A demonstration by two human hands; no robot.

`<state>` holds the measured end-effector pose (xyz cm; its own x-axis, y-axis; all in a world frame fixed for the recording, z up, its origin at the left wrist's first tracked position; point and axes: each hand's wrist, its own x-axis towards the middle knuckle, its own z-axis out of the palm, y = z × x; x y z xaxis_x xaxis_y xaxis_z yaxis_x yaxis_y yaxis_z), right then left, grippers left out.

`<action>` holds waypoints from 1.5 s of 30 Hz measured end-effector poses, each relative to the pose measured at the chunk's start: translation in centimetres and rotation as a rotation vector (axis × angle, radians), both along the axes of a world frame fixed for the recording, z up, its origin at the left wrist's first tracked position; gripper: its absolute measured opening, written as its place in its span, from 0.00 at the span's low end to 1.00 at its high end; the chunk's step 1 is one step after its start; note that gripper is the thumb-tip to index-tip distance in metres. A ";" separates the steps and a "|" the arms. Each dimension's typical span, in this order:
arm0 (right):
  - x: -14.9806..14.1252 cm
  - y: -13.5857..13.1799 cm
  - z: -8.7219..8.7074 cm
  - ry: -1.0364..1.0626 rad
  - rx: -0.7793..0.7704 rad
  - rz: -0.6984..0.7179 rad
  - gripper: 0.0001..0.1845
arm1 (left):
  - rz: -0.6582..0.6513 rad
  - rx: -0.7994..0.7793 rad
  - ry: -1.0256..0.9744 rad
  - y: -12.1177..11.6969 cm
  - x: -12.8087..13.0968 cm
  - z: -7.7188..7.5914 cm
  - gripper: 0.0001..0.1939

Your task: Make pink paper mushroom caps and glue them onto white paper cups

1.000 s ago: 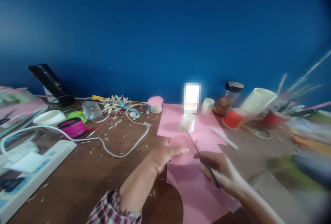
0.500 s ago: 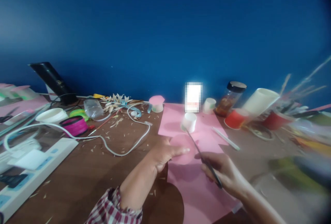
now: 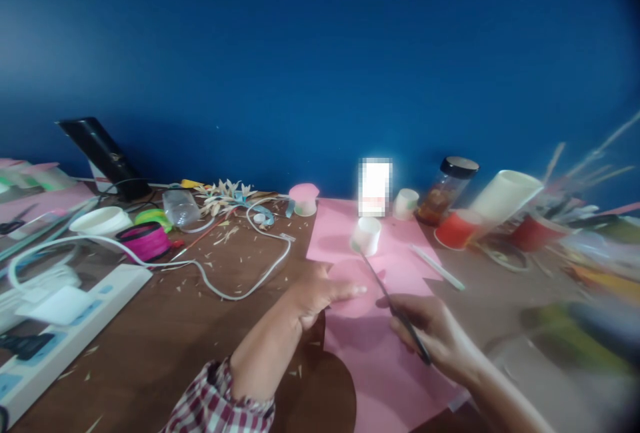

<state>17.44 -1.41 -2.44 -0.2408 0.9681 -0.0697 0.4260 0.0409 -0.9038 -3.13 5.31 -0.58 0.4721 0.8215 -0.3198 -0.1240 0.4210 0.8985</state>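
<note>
My left hand (image 3: 315, 293), in a checked sleeve, holds a round pink paper disc (image 3: 353, 296) with the thumb lying across its top. The fingers beneath the disc are hidden. A slim, dark, stick-like tool (image 3: 414, 335) is gripped in my right hand (image 3: 425, 323); its exact kind is not clear. Its thin end reaches up and left over the disc to the lower side of a small white paper cup (image 3: 368, 236). Whether the tip touches the cup I cannot tell. Under the hands and the cup lie sheets of pink paper (image 3: 395, 373).
Behind stand a blurred-out bright object (image 3: 375, 188), another small cup (image 3: 406, 204), a pink-topped cup (image 3: 304, 200) and a dark-lidded jar (image 3: 445, 190). Left are a power strip (image 3: 85, 333), a white cable (image 3: 235, 298) and ribbon rolls (image 3: 144, 241). A red cup (image 3: 456, 228) is right.
The whole view has shifted slightly, so objects appear a little further right. Both hands keep nearly the same pose, with the disc and the tool still held.
</note>
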 end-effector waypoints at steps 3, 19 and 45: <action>0.0 0.1 0.1 -0.002 0.009 -0.002 0.24 | 0.012 -0.006 0.014 0.0 0.0 0.1 0.30; -0.1 0.1 0.1 -0.050 0.017 0.009 0.22 | 0.014 -0.026 0.060 0.2 -0.3 0.3 0.33; -0.1 0.0 0.3 -0.071 0.020 0.008 0.21 | -0.025 0.044 0.085 0.4 -0.6 0.2 0.30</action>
<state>17.35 -1.45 -2.17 -0.2432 0.9676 -0.0674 0.4888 0.0623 -0.8702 -3.71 5.68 -0.38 0.4654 0.8239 -0.3234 -0.0363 0.3828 0.9231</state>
